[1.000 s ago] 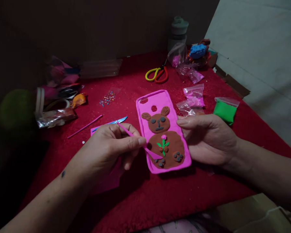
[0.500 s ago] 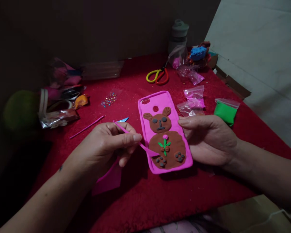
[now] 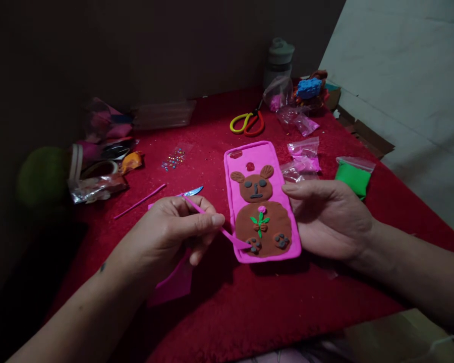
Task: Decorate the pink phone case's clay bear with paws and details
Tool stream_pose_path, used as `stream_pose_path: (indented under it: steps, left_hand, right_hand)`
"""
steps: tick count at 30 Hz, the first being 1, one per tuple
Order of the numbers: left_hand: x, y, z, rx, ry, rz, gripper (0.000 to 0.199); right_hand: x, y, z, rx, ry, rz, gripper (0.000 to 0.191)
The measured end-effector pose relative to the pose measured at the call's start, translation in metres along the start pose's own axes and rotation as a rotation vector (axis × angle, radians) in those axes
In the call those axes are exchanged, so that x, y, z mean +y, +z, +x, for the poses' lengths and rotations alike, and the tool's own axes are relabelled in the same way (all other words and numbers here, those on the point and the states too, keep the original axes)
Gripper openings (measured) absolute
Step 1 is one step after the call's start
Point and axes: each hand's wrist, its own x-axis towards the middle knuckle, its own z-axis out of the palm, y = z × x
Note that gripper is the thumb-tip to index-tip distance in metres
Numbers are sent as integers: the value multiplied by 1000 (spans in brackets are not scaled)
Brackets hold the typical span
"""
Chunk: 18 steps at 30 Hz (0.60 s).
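Observation:
My right hand (image 3: 325,219) grips the right side of a pink phone case (image 3: 235,194), thumb on its edge and the other fingers behind it. A brown clay bear (image 3: 267,237) with grey eyes, nose and mouth covers the case, with a pink flower (image 3: 262,209) on green leaves on its belly. Between thumb and fingers, my left hand (image 3: 187,227) pinches a pink modelling tool (image 3: 230,236). The tool's flat tip is at the bear's lower left paw; whether it touches, I cannot tell. Under my left hand lies a pink sheet (image 3: 177,285), partly hidden.
Scissors (image 3: 247,123) with yellow and red handles lie behind the case. Bags of green clay (image 3: 351,176) and pink clay (image 3: 304,154) are on the right. Rhinestones (image 3: 174,159), a thin pink stick (image 3: 139,201) and wrapped clay packs (image 3: 98,184) lie left. A bottle (image 3: 280,60) stands at the back.
The case has tilted slightly and shifted a little to the right in view. The tool's tip has moved slightly down, closer to the left paw and the case's edge. Both grips are unchanged.

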Motion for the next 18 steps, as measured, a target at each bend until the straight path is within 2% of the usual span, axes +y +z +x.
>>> stream_pose_path:
  steps: [8, 12, 18]
  left_hand:
    - [-2, 1, 0, 40, -2, -28, 22]
    - [-1, 2, -1, 64, 13, -17, 23]
    - [2, -1, -1, 17, -1, -74, 23]
  right_hand:
    - [0, 1, -1, 1, -2, -3, 47]
    - [0, 1, -1, -39, -21, -8, 47]
    - [0, 1, 0, -18, -24, -41, 45]
